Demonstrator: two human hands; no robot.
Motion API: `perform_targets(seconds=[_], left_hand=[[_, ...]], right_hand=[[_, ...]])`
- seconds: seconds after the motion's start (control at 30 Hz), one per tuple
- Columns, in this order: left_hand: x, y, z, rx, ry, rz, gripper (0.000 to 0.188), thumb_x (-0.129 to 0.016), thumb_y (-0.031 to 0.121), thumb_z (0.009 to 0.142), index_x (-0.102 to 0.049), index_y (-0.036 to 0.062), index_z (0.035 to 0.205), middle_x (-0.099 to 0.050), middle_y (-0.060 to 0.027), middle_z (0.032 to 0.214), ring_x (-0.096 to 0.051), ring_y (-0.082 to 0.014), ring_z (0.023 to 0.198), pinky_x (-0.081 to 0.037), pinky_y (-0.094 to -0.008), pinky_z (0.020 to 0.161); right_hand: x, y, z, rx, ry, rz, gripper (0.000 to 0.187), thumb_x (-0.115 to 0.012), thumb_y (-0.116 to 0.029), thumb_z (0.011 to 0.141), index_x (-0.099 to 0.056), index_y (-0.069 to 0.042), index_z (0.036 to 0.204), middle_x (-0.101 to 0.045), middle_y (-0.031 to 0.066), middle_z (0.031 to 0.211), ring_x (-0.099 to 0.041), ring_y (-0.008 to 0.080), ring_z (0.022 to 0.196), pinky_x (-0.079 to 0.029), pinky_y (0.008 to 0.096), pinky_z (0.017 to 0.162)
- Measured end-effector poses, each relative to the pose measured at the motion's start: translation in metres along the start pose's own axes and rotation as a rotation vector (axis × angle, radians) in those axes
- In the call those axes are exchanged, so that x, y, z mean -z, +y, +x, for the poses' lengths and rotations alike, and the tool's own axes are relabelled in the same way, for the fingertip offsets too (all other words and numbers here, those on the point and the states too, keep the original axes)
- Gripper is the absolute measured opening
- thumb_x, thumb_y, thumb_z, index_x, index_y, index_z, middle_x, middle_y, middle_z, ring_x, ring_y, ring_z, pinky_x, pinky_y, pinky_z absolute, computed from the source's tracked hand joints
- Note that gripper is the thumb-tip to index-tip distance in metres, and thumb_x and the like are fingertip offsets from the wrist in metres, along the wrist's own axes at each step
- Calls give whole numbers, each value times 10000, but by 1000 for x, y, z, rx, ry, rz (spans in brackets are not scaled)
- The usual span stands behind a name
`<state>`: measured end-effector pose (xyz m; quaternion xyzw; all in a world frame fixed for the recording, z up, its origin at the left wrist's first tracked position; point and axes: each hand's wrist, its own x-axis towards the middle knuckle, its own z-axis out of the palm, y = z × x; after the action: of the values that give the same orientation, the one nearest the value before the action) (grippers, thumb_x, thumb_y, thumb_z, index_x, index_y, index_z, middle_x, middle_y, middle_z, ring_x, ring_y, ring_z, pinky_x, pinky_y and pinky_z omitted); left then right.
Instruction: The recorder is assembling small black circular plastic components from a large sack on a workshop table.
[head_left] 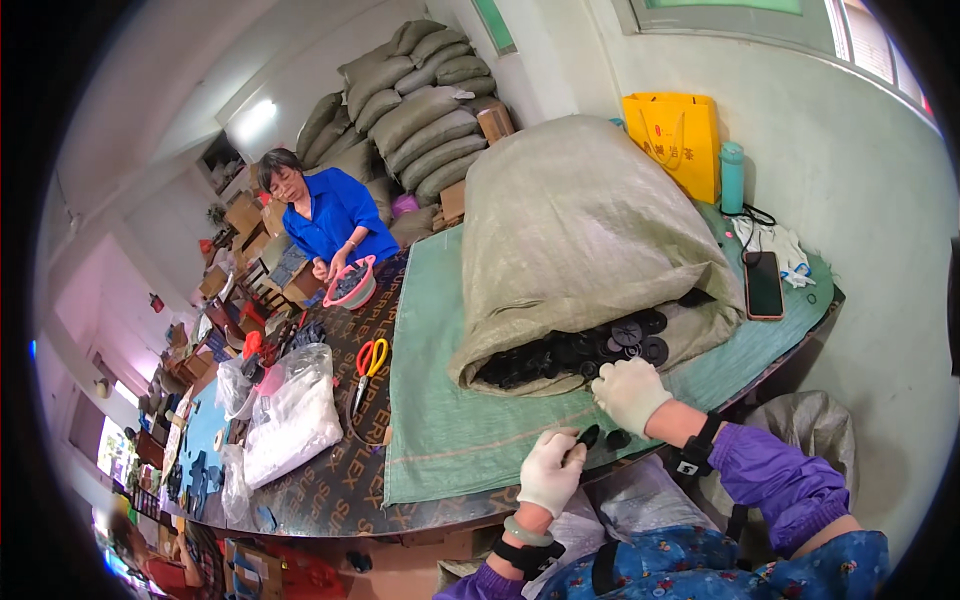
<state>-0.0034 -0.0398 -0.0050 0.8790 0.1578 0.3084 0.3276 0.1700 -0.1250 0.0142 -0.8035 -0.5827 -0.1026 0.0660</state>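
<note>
A big woven sack (590, 230) lies on its side, its mouth facing me and full of round black plastic discs (625, 335). My left hand (550, 472), in a white glove, pinches a small black plastic piece (588, 437) over the near edge of the green cloth. Just right of that, another black piece (618, 440) rests on the cloth. My right hand (630, 397), gloved too, is at the sack's lower lip beside the discs. Its fingers are curled, and whatever they grip is hidden.
Green woven cloth (440, 440) covers much of the table. Scissors (368, 370) and a plastic bag of white material (295, 420) lie left. A phone (763, 285), teal bottle (732, 178) and yellow bag (675, 140) sit right. Across, a person (335, 215) handles a pink basket (352, 285).
</note>
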Motion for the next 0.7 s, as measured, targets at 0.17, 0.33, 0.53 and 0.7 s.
perform_targets(seconds=[0.17,0.33,0.53,0.7], left_hand=[[11,-25,-16,118,97,-132,94,-661,51,809,-628,2,882,-648,-85,902,-604,-175,679,-482,-282,588],[20,-23,-25,476,75,-414,115,-616,64,874,-617,-26,946,-639,-61,827,-551,-67,602,-456,-219,524],[15,-36,-32,592,82,-554,163,-608,100,898,-596,-29,996,-638,-61,798,-572,-70,619,-460,-193,534],[12,-34,-33,601,91,-584,161,-605,97,900,-596,-27,1003,-640,-60,810,-574,-67,624,-458,-188,534]], right_hand=[[-1,-15,-4,-196,-395,439,305,-562,-338,856,-666,-62,935,-671,164,949,-638,339,913,-506,428,778],[5,-23,-7,-165,-215,294,263,-607,-330,840,-652,-79,907,-643,162,919,-640,342,861,-517,426,728],[-28,-28,-21,67,65,214,198,-629,-292,812,-604,-98,841,-577,98,797,-629,297,750,-516,408,630],[-33,-23,-13,122,126,158,178,-633,-320,795,-609,-144,802,-574,39,757,-613,240,745,-477,395,612]])
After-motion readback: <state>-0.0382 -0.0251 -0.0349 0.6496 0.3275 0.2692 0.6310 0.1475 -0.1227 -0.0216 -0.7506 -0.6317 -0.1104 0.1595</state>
